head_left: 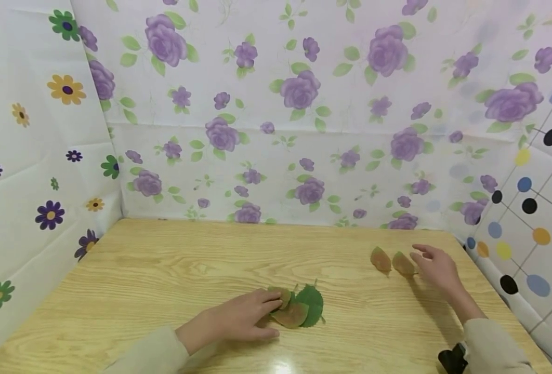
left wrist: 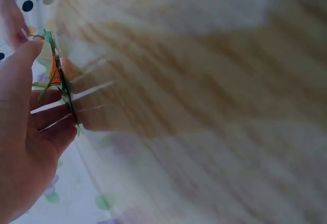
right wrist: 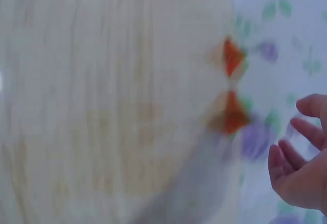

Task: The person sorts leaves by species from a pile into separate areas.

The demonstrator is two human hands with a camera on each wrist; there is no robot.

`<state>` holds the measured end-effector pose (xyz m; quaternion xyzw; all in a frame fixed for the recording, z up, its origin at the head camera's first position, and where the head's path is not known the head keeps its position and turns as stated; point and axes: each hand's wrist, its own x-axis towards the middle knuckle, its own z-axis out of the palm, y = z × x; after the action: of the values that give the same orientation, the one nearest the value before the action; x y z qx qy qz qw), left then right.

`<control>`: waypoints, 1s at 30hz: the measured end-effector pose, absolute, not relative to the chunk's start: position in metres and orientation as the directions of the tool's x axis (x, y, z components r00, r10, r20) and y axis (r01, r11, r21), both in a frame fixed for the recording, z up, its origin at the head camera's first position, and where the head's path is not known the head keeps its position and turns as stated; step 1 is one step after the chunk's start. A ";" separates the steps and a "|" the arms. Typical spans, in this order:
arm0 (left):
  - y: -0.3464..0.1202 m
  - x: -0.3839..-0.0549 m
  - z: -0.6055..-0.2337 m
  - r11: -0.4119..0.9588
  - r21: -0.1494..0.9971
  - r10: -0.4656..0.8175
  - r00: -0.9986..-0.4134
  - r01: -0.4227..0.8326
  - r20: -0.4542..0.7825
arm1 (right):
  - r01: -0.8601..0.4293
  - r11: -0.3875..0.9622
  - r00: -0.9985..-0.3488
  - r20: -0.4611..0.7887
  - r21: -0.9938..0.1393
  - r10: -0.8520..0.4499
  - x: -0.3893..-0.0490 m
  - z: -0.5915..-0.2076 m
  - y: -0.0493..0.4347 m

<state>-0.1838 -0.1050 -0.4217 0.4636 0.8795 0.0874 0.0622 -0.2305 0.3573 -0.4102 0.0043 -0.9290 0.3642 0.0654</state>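
Observation:
My left hand rests at the left side of a small pile of leaves, its fingertips on the leaves and the thumb apart on the near side. A broad green leaf with a toothed edge lies at the pile's right, partly under a reddish-brown leaf. Two separate brownish leaves with green edges, a left one and a right one, lie side by side farther back. Just right of them hovers my right hand, fingers loosely bent and holding nothing. In the left wrist view, leaves show edge-on at the fingertips.
The light wood-grain table meets a cloth with purple flowers at the back. Patterned cloths stand along both sides, the right one with coloured dots. A black object sits by the right sleeve.

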 end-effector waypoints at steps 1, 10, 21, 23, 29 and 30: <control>-0.105 -0.184 -0.422 0.554 0.204 0.827 -0.562 0.807 -0.025 | -0.087 0.743 -0.986 0.164 -0.664 0.031 -0.230 -0.407 0.350; -0.102 -0.188 -0.423 0.520 0.106 0.852 -0.523 0.848 0.004 | -0.343 0.675 -0.937 0.290 -0.653 -0.196 -0.210 -0.392 0.257; -0.100 -0.189 -0.424 0.504 0.101 0.860 -0.509 0.858 0.030 | -0.379 0.547 -0.894 0.141 -0.746 -0.426 -0.179 -0.410 0.180; -0.100 -0.189 -0.424 0.504 0.107 0.860 -0.510 0.857 0.034 | -0.382 0.524 -0.879 0.125 -0.761 -0.461 -0.176 -0.413 0.172; -0.102 -0.188 -0.424 0.490 0.076 0.868 -0.494 0.868 0.051 | -0.356 0.506 -0.867 0.075 -0.786 -0.493 -0.170 -0.418 0.157; -0.102 -0.187 -0.424 0.487 0.071 0.870 -0.490 0.871 0.051 | -0.342 0.507 -0.870 0.063 -0.791 -0.488 -0.169 -0.419 0.155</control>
<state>-0.1875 -0.1022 -0.4240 0.5047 0.8622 0.0436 -0.0043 -0.1694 0.1549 -0.4189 0.2403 -0.8640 0.4344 -0.0842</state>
